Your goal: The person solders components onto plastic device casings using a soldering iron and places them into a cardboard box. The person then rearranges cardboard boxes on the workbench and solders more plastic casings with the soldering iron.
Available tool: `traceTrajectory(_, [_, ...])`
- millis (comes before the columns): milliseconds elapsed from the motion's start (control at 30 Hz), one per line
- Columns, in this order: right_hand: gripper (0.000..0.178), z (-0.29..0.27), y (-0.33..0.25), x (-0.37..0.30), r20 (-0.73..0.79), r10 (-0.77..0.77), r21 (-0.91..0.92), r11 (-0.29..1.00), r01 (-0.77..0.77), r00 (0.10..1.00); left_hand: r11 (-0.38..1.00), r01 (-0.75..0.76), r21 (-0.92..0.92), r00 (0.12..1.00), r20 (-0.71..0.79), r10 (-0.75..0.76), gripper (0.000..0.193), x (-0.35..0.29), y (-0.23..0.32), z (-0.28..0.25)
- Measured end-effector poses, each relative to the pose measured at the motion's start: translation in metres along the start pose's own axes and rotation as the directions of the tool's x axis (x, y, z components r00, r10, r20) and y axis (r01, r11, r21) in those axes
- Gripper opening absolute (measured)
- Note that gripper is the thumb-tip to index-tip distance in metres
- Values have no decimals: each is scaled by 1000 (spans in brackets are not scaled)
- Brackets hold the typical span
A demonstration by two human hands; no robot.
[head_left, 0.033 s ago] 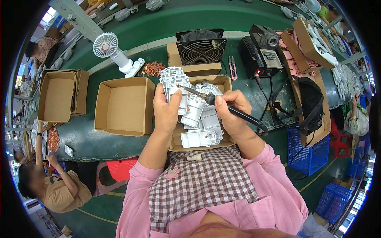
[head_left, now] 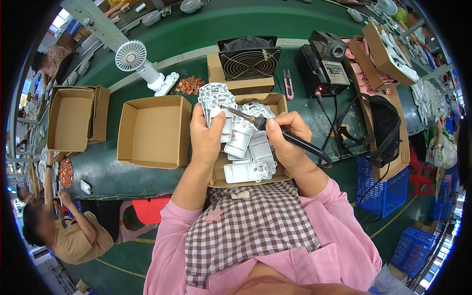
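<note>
My left hand grips a white plastic housing, its moulded inner side facing up. In my right hand is a soldering iron, held by its black handle like a pen. The iron's thin metal tip points left and meets or nearly meets the housing close to my left thumb; which of the two I cannot tell. Beneath both hands, a cardboard box holds several more white plastic housings, lying at different angles. The fingers of my left hand partly hide the housing's lower end.
An open cardboard box stands left, beside stacked boxes. Behind are a white handheld fan, copper-coloured bits, a black fan and pink-handled snips. A soldering station trails cables at right. A co-worker sits lower left.
</note>
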State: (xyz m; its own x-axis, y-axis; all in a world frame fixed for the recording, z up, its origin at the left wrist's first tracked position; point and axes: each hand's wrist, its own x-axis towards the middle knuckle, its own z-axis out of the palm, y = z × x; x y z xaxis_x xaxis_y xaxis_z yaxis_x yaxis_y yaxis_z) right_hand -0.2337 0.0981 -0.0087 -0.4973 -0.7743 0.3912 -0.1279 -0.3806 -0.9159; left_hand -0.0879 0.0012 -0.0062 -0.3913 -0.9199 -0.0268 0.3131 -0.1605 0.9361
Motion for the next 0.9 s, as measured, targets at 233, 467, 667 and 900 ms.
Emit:
traceTrajectory(233, [15,-2,1,1,59,-55,-71,996,59,997,999,7,39,1000,0,-7,19,-1,0,1])
traceTrajectory(467, [15,0,1,1,54,-52,-56,997,55,997,996,29,80,1000,-14,-28,19,-2,-1,0])
traceTrajectory(667, [15,0,-1,2,57,-33,-57,998,36,998,996,27,88,1000,-12,-26,19,-1,0,1])
traceTrajectory(900, [12,-2,2,1,80,-82,-74,993,87,993,997,55,60,998,9,-55,23,-1,-2,-4])
